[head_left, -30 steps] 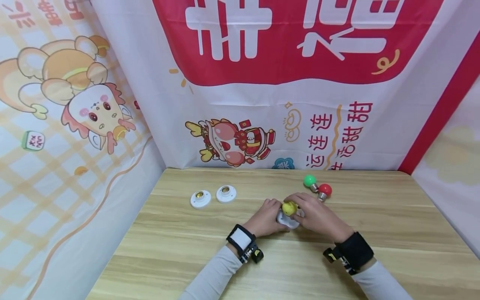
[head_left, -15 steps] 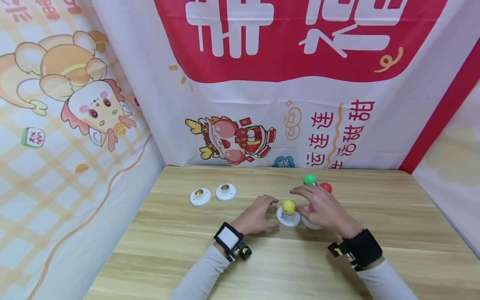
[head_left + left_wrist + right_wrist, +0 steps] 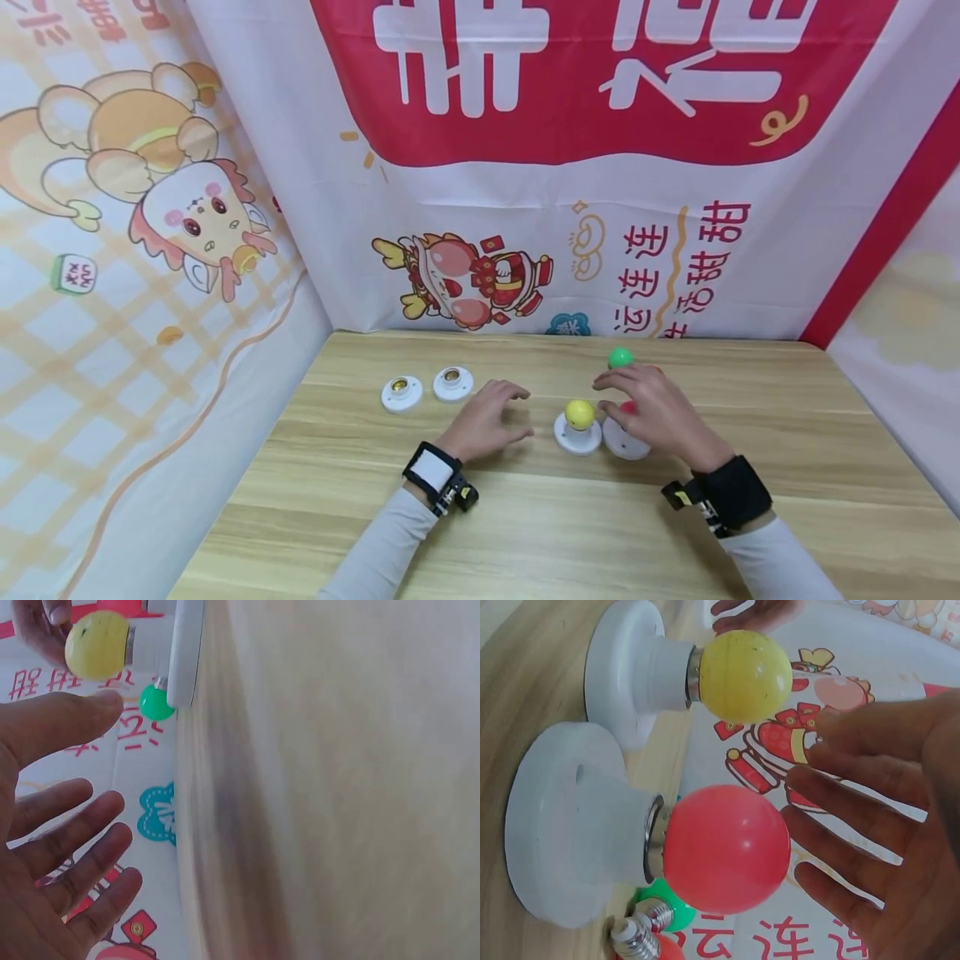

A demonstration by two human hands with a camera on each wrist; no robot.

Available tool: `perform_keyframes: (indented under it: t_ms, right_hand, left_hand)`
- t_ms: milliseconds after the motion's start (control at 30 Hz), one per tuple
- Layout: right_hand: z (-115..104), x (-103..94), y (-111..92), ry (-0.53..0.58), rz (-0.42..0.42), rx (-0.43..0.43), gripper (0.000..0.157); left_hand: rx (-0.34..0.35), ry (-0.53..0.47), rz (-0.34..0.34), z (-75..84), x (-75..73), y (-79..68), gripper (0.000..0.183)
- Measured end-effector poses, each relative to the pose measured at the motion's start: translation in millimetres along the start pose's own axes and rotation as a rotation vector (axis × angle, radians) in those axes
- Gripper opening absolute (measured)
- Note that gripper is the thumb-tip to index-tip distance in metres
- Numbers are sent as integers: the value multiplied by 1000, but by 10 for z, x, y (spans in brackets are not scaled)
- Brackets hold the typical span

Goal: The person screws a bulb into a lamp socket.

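A yellow light bulb (image 3: pixel 579 414) stands upright in a white lamp holder (image 3: pixel 577 442) on the table. Right beside it, a pinkish-red bulb (image 3: pixel 727 847) sits in a second white lamp holder (image 3: pixel 562 825). My right hand (image 3: pixel 663 412) hovers by these two bulbs, fingers spread and relaxed, gripping neither; in the head view it covers part of the pinkish-red one. To the left of the yellow bulb, my left hand (image 3: pixel 483 421) is held above the table, its fingers apart and holding nothing; its palm and loose fingers show in the left wrist view.
Two lamp holders without bulbs, one (image 3: pixel 402 394) and another (image 3: pixel 453 383), lie at the back left. Behind my right hand are a loose green bulb (image 3: pixel 620 358) and a loose red bulb (image 3: pixel 671 949), mostly hidden in the head view. A printed cloth (image 3: pixel 480 208) hangs along the table's back edge.
My left hand has let go of the yellow bulb's lamp holder and moved left. My right hand has released the yellow bulb and shifted right, towards the pinkish-red one.
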State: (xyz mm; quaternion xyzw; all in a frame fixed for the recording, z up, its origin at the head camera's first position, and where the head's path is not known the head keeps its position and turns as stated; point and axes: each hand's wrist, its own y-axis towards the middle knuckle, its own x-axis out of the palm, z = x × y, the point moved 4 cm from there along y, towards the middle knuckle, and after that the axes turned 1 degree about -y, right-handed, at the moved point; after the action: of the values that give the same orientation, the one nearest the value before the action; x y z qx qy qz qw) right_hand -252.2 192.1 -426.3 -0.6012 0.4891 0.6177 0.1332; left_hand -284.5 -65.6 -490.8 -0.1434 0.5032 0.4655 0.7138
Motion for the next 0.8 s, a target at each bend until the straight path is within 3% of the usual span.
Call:
perform_keyframes:
  t_ms: [267,500,800]
  right_hand:
    - [147,-80,-26,-13,47,32,23]
    - [312,-102,-104,2,60,135,22]
    - [559,-109,-163,72,58,216,26]
  left_hand:
    - [-11,40,32,-149,-141,59,53]
    - [24,90,56,-288,-255,129,51]
    - [6,106,99,-459,-393,126,46]
